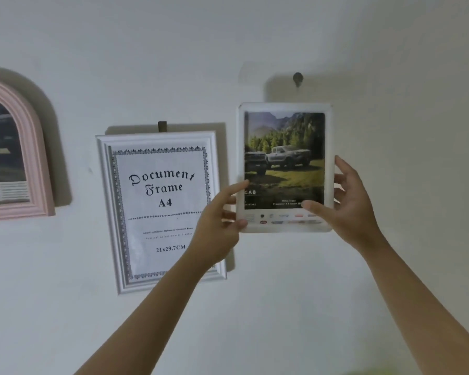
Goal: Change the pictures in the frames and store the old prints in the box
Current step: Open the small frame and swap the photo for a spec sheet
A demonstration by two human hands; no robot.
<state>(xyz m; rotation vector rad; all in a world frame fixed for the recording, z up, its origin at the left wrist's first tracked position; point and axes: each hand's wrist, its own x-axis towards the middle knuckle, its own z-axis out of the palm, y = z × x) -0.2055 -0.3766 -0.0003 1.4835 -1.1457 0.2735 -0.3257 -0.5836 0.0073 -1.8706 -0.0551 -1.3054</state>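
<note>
Plain off-white painted wall (pixel 255 44) fills the view, matte, dim light, soft shadows behind everything hung on it. Both bare arms reach up to a white frame (pixel 284 106) with rounded corners, held flat against or just off the wall; can't tell which. Left hand (pixel 217 228) pinches its lower left edge, thumb on the front, fingers behind. Right hand (pixel 347 207) clamps the lower right edge, thumb across the front glazing, fingers spread behind the side. Print in it (pixel 284 158): two pickup trucks on grass, forest and hills behind, small text and logo strip along the bottom, glossy. Above the hands, a dark round wall hook (pixel 298 78) sits just over the frame's top edge, not touching. Left of the left hand, partly behind that wrist: moulded white rectangular frame (pixel 157 138) on its own dark hook, holding a stock "Document Frame A4" insert with ornate border. Further left, cut by the view's edge: pink arched frame (pixel 37 147), ribbed moulding, landscape print inside.
</note>
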